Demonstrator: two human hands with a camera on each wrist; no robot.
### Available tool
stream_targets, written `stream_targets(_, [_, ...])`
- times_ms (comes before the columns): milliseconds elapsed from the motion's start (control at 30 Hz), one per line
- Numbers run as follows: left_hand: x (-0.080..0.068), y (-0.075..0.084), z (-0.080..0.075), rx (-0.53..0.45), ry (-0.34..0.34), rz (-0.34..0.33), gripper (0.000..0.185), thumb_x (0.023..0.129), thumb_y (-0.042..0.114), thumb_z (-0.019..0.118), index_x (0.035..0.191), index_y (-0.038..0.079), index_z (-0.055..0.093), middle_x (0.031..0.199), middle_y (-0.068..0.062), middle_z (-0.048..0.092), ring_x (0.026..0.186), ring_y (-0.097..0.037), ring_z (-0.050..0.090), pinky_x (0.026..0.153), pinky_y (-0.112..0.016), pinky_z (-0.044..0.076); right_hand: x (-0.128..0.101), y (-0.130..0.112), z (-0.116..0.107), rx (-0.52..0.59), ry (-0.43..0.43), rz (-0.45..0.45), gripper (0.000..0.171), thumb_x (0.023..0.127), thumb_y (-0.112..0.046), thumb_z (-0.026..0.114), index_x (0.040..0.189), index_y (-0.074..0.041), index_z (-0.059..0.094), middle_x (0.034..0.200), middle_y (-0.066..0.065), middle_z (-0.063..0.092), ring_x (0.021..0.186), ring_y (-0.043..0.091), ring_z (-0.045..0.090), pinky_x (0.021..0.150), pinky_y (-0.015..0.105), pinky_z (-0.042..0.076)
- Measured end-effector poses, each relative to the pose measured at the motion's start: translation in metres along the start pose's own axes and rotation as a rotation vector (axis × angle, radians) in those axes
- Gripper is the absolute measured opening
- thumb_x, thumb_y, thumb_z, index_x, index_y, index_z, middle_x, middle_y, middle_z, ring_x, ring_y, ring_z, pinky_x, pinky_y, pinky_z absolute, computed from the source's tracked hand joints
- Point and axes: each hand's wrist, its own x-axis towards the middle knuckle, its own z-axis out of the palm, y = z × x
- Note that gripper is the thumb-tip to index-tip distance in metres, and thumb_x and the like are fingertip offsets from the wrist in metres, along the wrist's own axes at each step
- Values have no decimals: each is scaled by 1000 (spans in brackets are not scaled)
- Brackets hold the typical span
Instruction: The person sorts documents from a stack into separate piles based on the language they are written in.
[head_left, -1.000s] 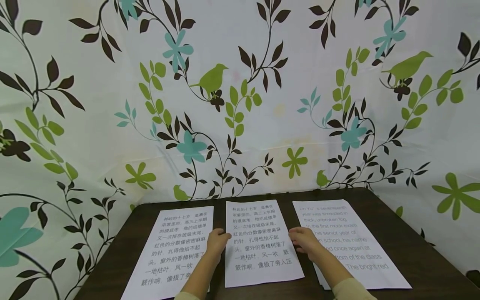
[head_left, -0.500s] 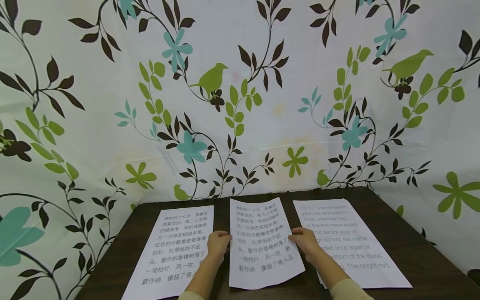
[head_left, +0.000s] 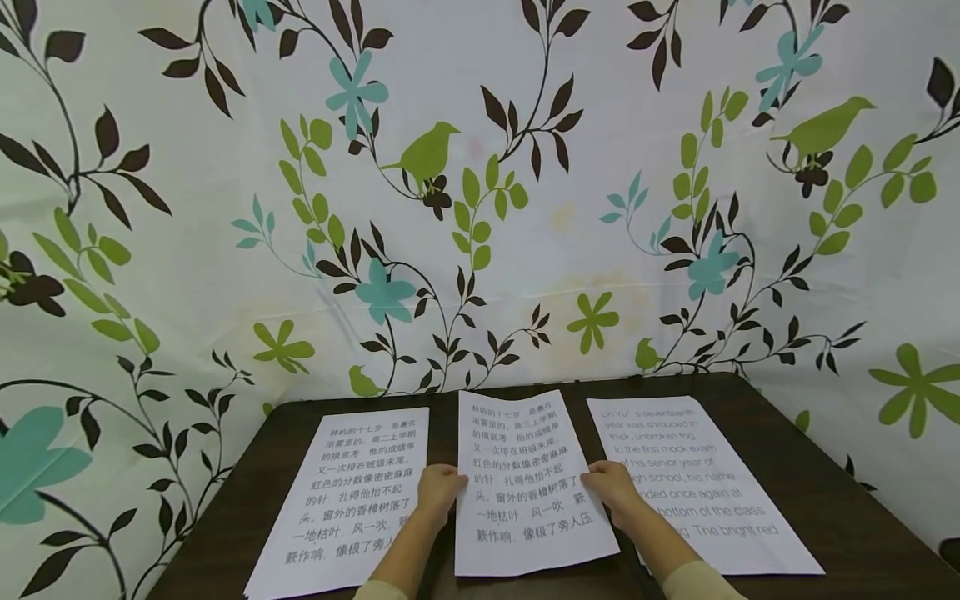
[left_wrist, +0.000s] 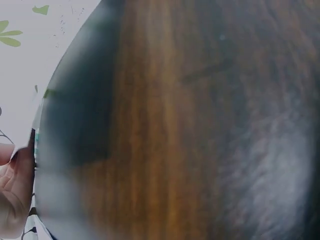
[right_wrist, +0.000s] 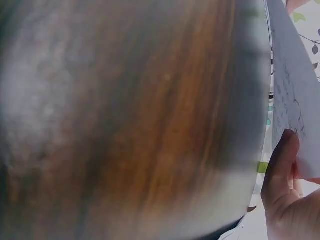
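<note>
Between both hands, a printed sheet of paper [head_left: 517, 500] with Chinese text is held up and slightly bowed above the table. My left hand [head_left: 439, 493] pinches its left edge, and my right hand [head_left: 612, 490] pinches its right edge at about the same height. In the left wrist view the left hand [left_wrist: 12, 190] shows at the far left, gripping the paper's edge between thumb and fingers. The right wrist view has the right hand [right_wrist: 290, 190] at lower right, its thumb against the paper [right_wrist: 295, 95].
Left of the hands lies a stack of Chinese-text sheets [head_left: 352, 492]. To the right lies a stack of English-text sheets [head_left: 720, 500], partly covered by the right forearm. All are on a dark wooden table [head_left: 795, 467], with a patterned cloth [head_left: 540, 250] behind it.
The middle sheet, lying flat one second ago, has been lifted and bowed by both hands, shifting slightly right. The side stacks stay in place.
</note>
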Motion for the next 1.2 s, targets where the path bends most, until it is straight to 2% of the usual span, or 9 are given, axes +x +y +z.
stream_targets(233, [3, 8, -8, 0, 12, 1, 18, 74, 3, 58, 87, -9, 60, 69, -8, 55, 54, -16, 45, 45, -23, 36, 2, -4, -1, -1, 29, 10, 16, 79, -6, 52, 88, 8, 54, 75, 10, 54, 69, 21, 51, 61, 32, 43])
stream_targets(400, [4, 12, -17, 16, 11, -4, 21, 75, 4, 57, 91, -10, 59, 75, -10, 56, 66, -20, 50, 53, -28, 42, 0, -12, 1, 21, 21, -21, 16, 79, -6, 52, 86, 8, 54, 76, 10, 54, 71, 22, 51, 62, 33, 42])
stream_targets(567, [8, 15, -29, 10, 21, -6, 24, 76, 6, 57, 94, -11, 58, 79, -11, 57, 69, -20, 53, 57, -31, 45, -1, -24, 9, 38, 22, -39, 11, 79, -5, 52, 82, 6, 55, 76, 9, 54, 72, 21, 50, 62, 32, 40])
stream_targets(767, [10, 17, -53, -10, 16, -33, 35, 79, 8, 55, 107, -12, 51, 93, -19, 56, 75, -24, 59, 62, -31, 49, 1, -40, 27, 45, 13, -66, 8, 79, -4, 52, 78, 4, 55, 74, 8, 54, 69, 20, 48, 58, 29, 38])
stream_targets(967, [10, 22, -82, -24, 28, -38, 40, 82, 10, 53, 115, -12, 45, 105, -26, 50, 85, -30, 57, 64, -29, 49, 0, -61, 45, 65, -18, -120, 10, 76, 1, 49, 81, 6, 56, 73, 9, 54, 62, 18, 46, 51, 27, 36])
stream_targets(1100, [12, 26, -102, -55, 30, -18, 38, 83, 7, 50, 115, -13, 44, 102, -26, 52, 78, -26, 59, 61, -27, 49, 0, -74, 57, 89, -41, -129, 15, 75, 2, 45, 84, 6, 56, 69, 8, 55, 44, 11, 35, 39, 22, 27])
stream_targets(1200, [14, 30, -118, -91, 27, -4, 36, 81, 3, 48, 113, -14, 45, 93, -22, 56, 69, -22, 60, 57, -27, 49, -1, -84, 67, 105, -64, -130, 17, 76, 2, 43, 87, 5, 56, 68, 9, 55, 38, 9, 28, 36, 21, 22])
